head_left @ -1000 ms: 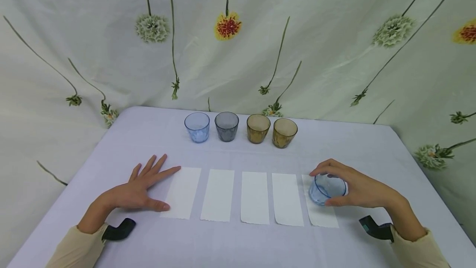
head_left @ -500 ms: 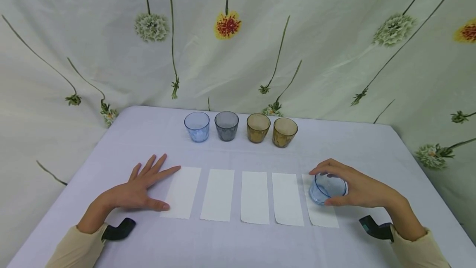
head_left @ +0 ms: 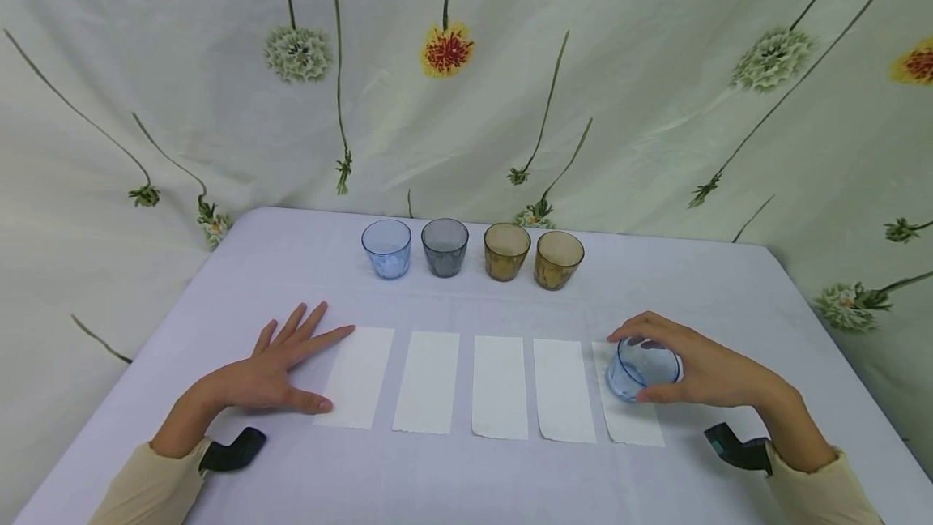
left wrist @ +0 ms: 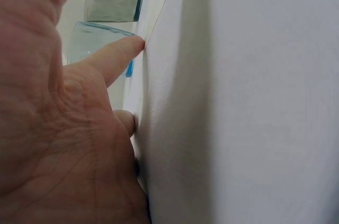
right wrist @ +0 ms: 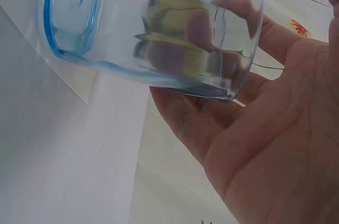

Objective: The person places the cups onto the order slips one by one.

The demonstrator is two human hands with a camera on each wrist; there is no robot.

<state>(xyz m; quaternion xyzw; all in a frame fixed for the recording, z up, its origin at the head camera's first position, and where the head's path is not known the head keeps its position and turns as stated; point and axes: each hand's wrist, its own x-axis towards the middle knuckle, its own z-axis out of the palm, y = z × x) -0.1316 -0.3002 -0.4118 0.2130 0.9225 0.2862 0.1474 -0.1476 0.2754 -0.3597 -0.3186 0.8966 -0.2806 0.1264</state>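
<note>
Remotely, I see the right hand (head_left: pixel 710 367) gripping the blue glass (head_left: pixel 625 377) by its sides over the rightmost paper (head_left: pixel 632 428), I think for steadiness; left of that paper, the left hand (head_left: pixel 273 373) lies spread.

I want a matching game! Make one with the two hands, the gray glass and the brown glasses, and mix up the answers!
Things:
1. left hand
2. gray glass
3. right hand
4. brown glasses

Places and states:
a. curled around a blue glass
b. at the right end of the back row
c. fingers spread, at the leftmost white paper
d. second from the left in the back row

Right pairs: 1-c, 2-d, 3-a, 4-b
</note>
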